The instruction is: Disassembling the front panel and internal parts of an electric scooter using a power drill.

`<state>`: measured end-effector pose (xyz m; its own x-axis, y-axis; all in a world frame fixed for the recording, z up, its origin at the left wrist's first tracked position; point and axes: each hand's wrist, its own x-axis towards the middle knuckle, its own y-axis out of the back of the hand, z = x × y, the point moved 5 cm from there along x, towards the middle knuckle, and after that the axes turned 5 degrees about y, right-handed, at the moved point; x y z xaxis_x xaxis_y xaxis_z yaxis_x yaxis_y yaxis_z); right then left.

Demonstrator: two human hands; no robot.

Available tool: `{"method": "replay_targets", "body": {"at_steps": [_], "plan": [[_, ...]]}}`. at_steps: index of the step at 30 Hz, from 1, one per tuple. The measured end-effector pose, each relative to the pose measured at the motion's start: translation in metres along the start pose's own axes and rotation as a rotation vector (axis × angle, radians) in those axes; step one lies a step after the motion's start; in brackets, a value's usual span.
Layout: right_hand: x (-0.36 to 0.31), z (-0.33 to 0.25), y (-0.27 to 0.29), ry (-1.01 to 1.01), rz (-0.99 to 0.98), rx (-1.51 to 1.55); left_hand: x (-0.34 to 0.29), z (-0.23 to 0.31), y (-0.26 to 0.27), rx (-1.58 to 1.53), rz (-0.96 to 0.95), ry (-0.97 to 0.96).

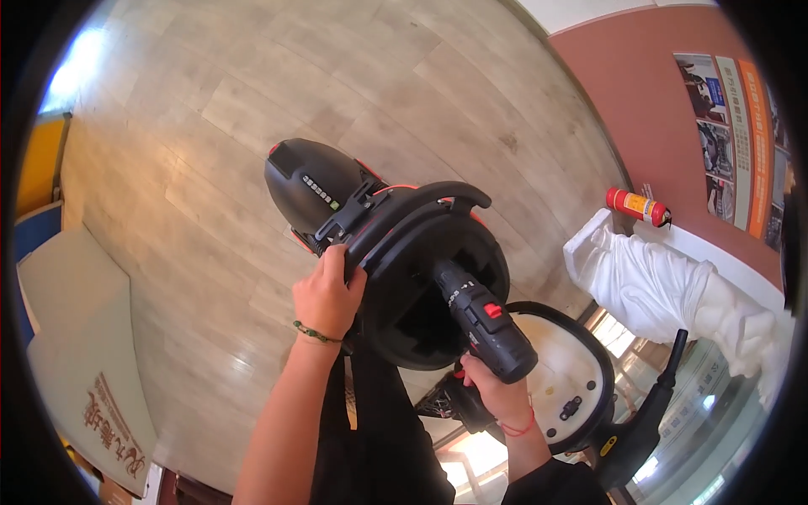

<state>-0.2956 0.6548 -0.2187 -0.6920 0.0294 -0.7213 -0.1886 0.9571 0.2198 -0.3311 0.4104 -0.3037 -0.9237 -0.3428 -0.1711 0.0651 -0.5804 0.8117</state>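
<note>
One black cordless drill with a red switch [497, 337] is being gripped by the closed right hand [498, 394] above a rounded, red-trimmed black machine [404, 273], whose edge is being clasped by the curled left hand [324, 290]; scratching is being risked by any tilt.

Open floor [181, 219] stretches left of my left hand [325, 295], while the black machine [404, 278] bars its way ahead and right; the drill [490, 324] fills the space just above my right hand [498, 392], and a black-rimmed white tub [566, 353] crowds its right side.
</note>
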Motion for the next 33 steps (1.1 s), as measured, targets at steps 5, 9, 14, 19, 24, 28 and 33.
{"method": "replay_targets", "body": {"at_steps": [5,9,14,19,24,28,33], "plan": [[0.018,-0.003,0.007,-0.039,-0.035,-0.033,0.000,-0.002,0.000,0.004,-0.037,0.029],[0.023,-0.004,0.017,-0.056,-0.078,-0.138,0.000,-0.002,-0.001,0.035,-0.052,0.042],[0.030,-0.039,0.014,0.335,-0.155,-0.451,0.002,0.000,-0.001,0.054,-0.060,0.042],[0.034,-0.090,-0.010,0.263,-0.246,-0.846,0.003,0.001,0.004,-0.008,-0.042,0.035],[0.035,-0.084,-0.012,0.195,-0.302,-0.826,0.004,0.001,0.004,-0.027,-0.059,0.044],[0.027,-0.056,-0.007,0.154,-0.285,-0.599,0.004,0.001,0.004,-0.041,-0.079,0.050],[0.019,-0.045,-0.014,0.154,-0.185,-0.584,0.004,0.002,0.002,-0.038,-0.082,0.039]]}}
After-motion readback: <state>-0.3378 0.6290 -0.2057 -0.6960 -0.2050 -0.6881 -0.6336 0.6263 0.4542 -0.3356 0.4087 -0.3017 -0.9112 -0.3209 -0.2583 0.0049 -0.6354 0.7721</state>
